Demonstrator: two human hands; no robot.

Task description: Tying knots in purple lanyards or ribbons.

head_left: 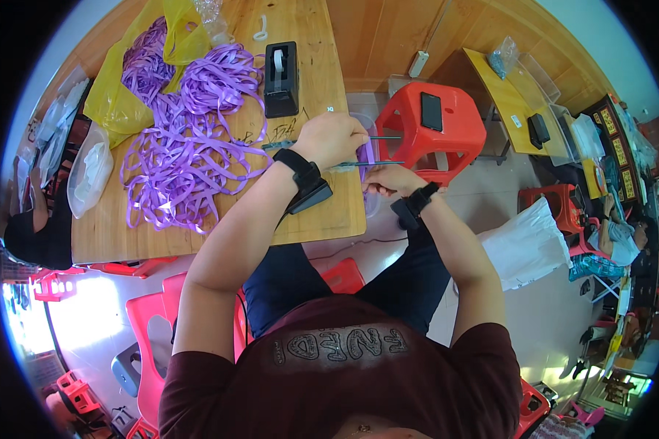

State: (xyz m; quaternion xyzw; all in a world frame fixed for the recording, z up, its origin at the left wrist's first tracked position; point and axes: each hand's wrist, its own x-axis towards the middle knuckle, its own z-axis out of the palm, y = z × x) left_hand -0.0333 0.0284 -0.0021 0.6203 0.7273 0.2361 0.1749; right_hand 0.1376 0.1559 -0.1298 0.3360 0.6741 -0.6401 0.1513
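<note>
A tangled heap of purple ribbon [172,164] lies on the wooden table [311,36]. Two thin dark rods stick out past the table's right edge, an upper rod [385,137] and a lower rod [381,163]. My left hand [333,139] is closed above that edge, its fingertips beside the upper rod; what they hold is hidden. Just below the lower rod, my right hand [393,180] pinches purple ribbon at the edge. More ribbon hangs between the rods, over a clear plastic container [374,203] beside the table.
A black tape dispenser [281,80] stands beyond my left hand. The yellow plastic bag [110,102] holds more ribbon. To the right, a red stool [458,110] carries a phone [431,111]. A white sack [527,245] lies on the floor. Another person [622,238] is at far right.
</note>
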